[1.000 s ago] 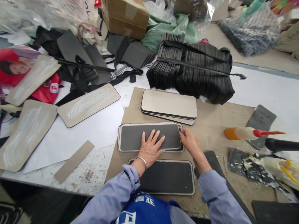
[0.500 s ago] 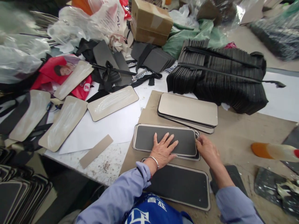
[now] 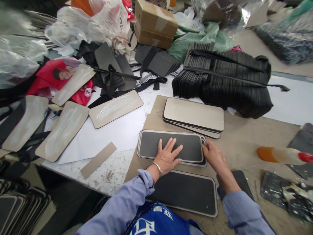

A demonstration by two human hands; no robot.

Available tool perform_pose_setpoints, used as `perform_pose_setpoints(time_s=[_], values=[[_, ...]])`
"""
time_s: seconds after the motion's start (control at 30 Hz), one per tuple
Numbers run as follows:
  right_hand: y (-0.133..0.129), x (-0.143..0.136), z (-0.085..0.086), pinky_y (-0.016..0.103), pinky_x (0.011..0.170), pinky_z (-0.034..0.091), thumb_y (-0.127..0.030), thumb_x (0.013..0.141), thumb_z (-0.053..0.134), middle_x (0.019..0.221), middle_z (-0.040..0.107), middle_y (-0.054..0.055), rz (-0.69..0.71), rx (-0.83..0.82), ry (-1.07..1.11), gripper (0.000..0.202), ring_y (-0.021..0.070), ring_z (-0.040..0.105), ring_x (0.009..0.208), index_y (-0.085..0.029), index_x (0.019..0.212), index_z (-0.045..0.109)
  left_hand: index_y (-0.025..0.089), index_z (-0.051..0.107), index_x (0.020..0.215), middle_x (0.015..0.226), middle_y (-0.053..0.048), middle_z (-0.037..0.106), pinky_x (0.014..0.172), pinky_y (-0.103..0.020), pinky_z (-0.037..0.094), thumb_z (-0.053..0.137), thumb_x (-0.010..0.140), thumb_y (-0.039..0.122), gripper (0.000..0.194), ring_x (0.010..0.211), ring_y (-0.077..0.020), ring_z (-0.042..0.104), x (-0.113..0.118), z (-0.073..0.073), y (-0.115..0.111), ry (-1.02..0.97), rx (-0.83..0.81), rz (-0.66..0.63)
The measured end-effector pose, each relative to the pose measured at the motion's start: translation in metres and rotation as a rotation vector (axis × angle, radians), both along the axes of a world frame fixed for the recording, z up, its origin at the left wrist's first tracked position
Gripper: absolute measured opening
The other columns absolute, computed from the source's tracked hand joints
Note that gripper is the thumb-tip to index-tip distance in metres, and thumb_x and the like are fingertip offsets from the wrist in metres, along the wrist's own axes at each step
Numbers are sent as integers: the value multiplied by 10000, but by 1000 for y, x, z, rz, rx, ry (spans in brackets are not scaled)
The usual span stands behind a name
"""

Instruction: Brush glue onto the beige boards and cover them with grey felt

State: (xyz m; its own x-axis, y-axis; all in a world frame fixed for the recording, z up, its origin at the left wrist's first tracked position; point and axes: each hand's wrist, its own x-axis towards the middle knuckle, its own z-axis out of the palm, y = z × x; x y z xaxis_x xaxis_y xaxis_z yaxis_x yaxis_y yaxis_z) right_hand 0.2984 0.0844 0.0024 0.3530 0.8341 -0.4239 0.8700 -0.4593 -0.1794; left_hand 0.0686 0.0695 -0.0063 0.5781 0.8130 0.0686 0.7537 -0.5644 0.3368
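Note:
My left hand (image 3: 166,158) lies with fingers spread on a black panel with a beige border (image 3: 149,143), the top one of a small stack. At the right end of that stack, my right hand (image 3: 215,155) has its fingers pinched at the panel's edge; what they grip is too small to make out. Nearer to me lies another black panel with a pale rim (image 3: 188,192), partly under my left wrist. Just beyond the stack is a pile of beige panels (image 3: 193,112).
A strapped bundle of black sheets (image 3: 227,78) stands at the back right. An orange-filled bottle (image 3: 281,155) lies at the right. Streaked beige panels (image 3: 116,109) and a beige strip (image 3: 98,160) are at the left. A cardboard box (image 3: 155,24) sits behind.
The whole view has shifted slightly. My left hand has slid a little left and toward me on the panel; my right hand stays at the panel's right end.

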Motion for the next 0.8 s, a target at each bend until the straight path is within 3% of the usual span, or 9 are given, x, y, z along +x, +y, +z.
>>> perform_pose_setpoints(time_s=[0.1,0.17,0.23,0.37,0.53,0.7,0.8], values=[[-3,4,1,254,574,304,-300,858,365,791,604,36,3,29,42,218,163,513,666,-216,941,549,168,411,1280,1348,-170,407,1034,-479,268,383,877,325,434,1271,-244,339,-25,3,-1,-107,126,268],[-7,4,2,258,594,314,-264,879,333,811,612,50,-15,73,25,252,161,526,683,-198,983,553,137,427,1259,1281,-184,459,986,-445,345,415,862,321,437,1206,-255,409,-49,0,-2,-165,198,506],[-13,-1,4,266,623,324,-253,891,329,863,613,73,-3,138,-30,269,173,534,752,-183,979,573,113,475,1201,1169,-187,526,932,-447,392,433,846,343,425,1117,-273,471,-71,-5,-2,-165,198,646],[-25,-18,9,283,637,332,-268,880,393,934,595,81,69,202,-111,251,206,506,861,-198,985,609,95,551,1076,993,-168,599,890,-441,420,420,833,319,356,960,-268,535,-93,-15,-3,-122,123,674],[-34,-27,3,307,661,354,-259,873,388,907,585,100,80,288,-134,265,230,484,865,-186,989,614,124,558,1072,1025,-162,603,873,-462,414,429,815,282,328,971,-282,525,-88,-12,-5,-139,142,722],[-36,-21,-14,321,767,384,-304,813,449,883,583,112,-105,462,127,239,223,508,868,-139,934,573,140,576,1047,1029,-148,594,889,-437,401,445,796,293,322,988,-264,519,-83,1,-6,-273,139,789],[-35,-21,-16,305,730,403,-386,761,495,826,586,80,-279,533,309,271,200,538,785,-156,902,527,146,569,1048,909,-97,603,826,-384,437,510,728,313,366,838,-217,562,-87,4,1,-459,-42,937]])
